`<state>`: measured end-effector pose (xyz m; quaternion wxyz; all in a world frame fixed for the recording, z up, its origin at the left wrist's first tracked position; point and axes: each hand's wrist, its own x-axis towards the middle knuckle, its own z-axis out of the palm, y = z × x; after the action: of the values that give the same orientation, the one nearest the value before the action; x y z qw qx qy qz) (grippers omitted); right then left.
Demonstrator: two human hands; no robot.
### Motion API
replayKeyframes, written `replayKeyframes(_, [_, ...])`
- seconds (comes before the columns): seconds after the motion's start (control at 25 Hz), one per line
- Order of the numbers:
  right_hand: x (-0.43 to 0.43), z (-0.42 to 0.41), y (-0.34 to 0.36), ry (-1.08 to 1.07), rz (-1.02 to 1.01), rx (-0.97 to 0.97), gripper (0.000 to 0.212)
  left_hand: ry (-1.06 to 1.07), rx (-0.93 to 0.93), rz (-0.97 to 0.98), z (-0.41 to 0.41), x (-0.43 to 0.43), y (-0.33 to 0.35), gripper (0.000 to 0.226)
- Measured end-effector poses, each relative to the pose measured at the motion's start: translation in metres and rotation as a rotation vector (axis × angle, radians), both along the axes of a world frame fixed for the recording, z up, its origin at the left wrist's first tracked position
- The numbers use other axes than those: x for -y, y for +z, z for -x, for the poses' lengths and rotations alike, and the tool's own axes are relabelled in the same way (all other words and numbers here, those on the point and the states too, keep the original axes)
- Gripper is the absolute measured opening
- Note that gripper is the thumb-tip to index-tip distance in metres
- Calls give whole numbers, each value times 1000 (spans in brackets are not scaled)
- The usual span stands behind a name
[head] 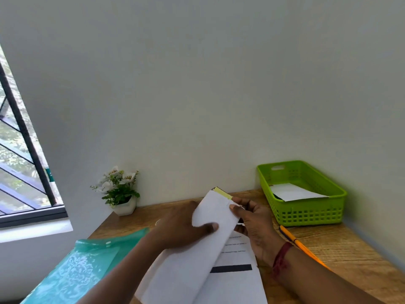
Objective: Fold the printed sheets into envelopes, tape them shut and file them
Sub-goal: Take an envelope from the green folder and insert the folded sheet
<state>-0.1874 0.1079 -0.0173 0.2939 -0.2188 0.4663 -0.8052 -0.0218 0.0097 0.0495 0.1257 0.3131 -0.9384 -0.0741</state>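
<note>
Folded sheet [214,212] held above the table [350,249], over a printed sheet [236,279]. Left hand [182,224] grips its middle, thumb on top. Right hand [254,224] fingers [233,208] pinch its far corner. Basket [306,216], back right, holds an envelope [293,193].

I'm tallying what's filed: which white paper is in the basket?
The paper lying in the green basket; the folded one is held by left hand and right hand, and the black-barred sheet lies on the desk.
</note>
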Motion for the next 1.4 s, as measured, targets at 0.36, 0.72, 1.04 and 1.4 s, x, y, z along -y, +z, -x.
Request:
replayKeyframes(0.36, [0, 7, -3, 71, 32, -85, 25, -42, -689, -1002, 20, -10, -35, 25])
replayKeyframes(0.72, [0, 1, -14, 185, -85, -267, 41, 39, -878, -1140, 19, 12, -69, 26])
replayKeyframes(1.04, [2, -5, -16, 151, -192, -347, 15, -8, -854, -923, 20, 22, -76, 22])
replayKeyframes(1.4, [4, -9, -17, 143, -171, -319, 6, -1, -934, -894, 24, 18, -77, 24])
